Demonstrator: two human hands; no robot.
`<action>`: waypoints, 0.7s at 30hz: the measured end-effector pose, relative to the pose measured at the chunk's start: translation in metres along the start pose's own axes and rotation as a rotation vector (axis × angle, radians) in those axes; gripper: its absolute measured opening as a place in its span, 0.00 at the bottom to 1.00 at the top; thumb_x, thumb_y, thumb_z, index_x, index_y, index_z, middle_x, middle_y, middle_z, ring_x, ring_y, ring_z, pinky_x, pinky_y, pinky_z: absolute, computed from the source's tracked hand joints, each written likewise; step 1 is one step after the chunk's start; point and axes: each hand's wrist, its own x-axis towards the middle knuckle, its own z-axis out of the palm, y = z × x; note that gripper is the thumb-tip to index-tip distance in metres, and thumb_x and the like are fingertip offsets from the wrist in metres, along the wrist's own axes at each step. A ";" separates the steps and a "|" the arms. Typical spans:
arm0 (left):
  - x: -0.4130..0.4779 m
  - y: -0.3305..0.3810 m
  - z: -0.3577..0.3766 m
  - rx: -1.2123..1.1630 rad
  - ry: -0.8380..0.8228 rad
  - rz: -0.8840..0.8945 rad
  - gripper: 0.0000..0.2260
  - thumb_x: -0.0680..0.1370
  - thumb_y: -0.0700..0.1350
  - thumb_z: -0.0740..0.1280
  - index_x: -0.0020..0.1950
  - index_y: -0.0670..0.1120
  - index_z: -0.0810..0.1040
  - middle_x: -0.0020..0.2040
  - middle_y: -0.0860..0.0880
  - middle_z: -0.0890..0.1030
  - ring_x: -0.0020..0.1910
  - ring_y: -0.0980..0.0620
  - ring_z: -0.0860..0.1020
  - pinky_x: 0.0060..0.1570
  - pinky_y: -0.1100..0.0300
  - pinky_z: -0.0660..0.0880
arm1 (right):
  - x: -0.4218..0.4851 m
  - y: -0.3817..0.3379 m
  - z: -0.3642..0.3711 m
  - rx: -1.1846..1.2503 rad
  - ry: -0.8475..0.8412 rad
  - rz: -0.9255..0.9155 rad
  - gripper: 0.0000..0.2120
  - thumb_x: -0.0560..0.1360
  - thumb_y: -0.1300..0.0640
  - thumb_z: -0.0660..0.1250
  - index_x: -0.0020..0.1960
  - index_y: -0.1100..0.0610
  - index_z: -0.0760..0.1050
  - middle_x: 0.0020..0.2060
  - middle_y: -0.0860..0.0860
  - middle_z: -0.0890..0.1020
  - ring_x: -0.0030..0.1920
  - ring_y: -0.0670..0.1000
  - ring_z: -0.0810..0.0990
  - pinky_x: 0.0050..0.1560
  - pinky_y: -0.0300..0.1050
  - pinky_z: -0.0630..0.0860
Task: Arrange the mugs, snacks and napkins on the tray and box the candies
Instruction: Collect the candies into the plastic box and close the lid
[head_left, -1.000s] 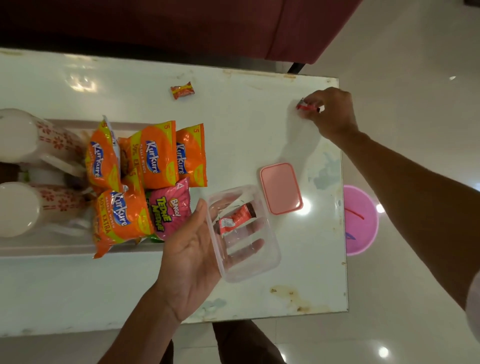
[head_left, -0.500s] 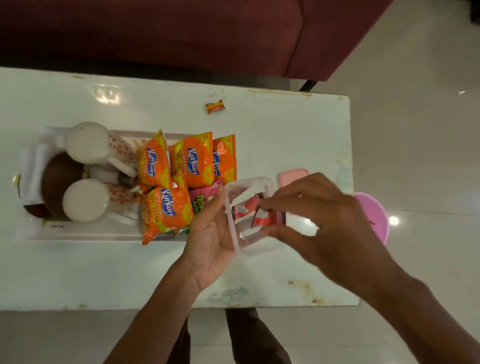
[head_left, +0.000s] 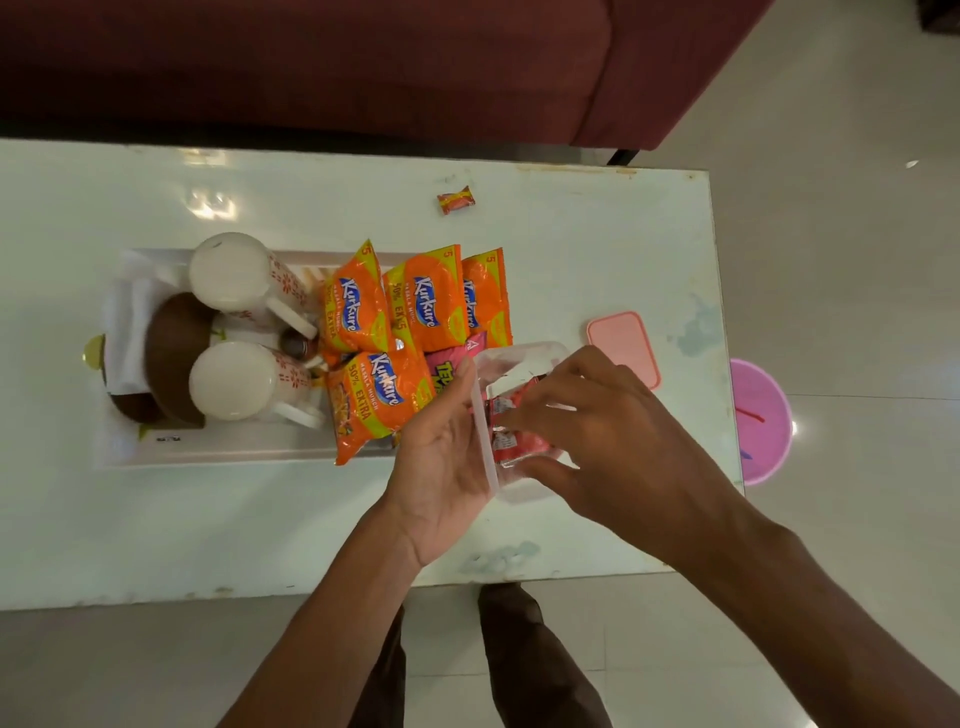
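Observation:
My left hand (head_left: 441, 467) grips a clear plastic box (head_left: 519, 353) from its left side, thumb along the rim. My right hand (head_left: 613, 436) reaches into the box from the right, thumb and fingers around a red candy (head_left: 519, 441). One more wrapped candy (head_left: 456, 200) lies loose near the table's far edge. The pink lid (head_left: 621, 338) lies just behind my right hand. On the white tray (head_left: 234, 452) stand two white mugs (head_left: 228, 270) (head_left: 231, 382), white napkins (head_left: 124, 322), several orange snack packs (head_left: 426, 301) and a pink pack (head_left: 447, 364).
A brown bowl (head_left: 171, 343) sits on the tray's left part beside the mugs. The white table (head_left: 571, 234) ends at its right edge close to the lid. A pink bucket (head_left: 761, 415) stands on the floor to the right. A dark red sofa (head_left: 363, 62) lies behind the table.
My right hand picked up a red candy at the table's far right, carried it back over the box and now lowers it inside. My left hand kept holding the box.

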 end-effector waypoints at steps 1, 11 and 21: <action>-0.002 0.002 -0.001 -0.001 0.002 -0.002 0.22 0.77 0.56 0.65 0.67 0.46 0.79 0.55 0.44 0.85 0.50 0.46 0.85 0.45 0.50 0.82 | 0.001 -0.002 -0.001 0.040 -0.003 0.014 0.17 0.63 0.54 0.82 0.50 0.54 0.85 0.48 0.50 0.86 0.50 0.55 0.81 0.45 0.52 0.81; -0.024 0.046 -0.018 -0.056 -0.011 0.017 0.23 0.78 0.56 0.64 0.68 0.44 0.79 0.64 0.42 0.82 0.59 0.42 0.83 0.56 0.45 0.80 | 0.059 0.014 -0.051 0.360 0.227 0.290 0.16 0.69 0.43 0.72 0.54 0.49 0.83 0.47 0.40 0.83 0.45 0.41 0.79 0.43 0.29 0.74; -0.043 0.126 -0.043 -0.066 -0.099 0.101 0.28 0.78 0.58 0.67 0.74 0.46 0.72 0.71 0.42 0.76 0.68 0.39 0.76 0.62 0.37 0.75 | 0.228 0.085 0.027 0.163 0.082 0.359 0.14 0.75 0.57 0.72 0.59 0.58 0.80 0.55 0.54 0.83 0.49 0.47 0.79 0.47 0.36 0.73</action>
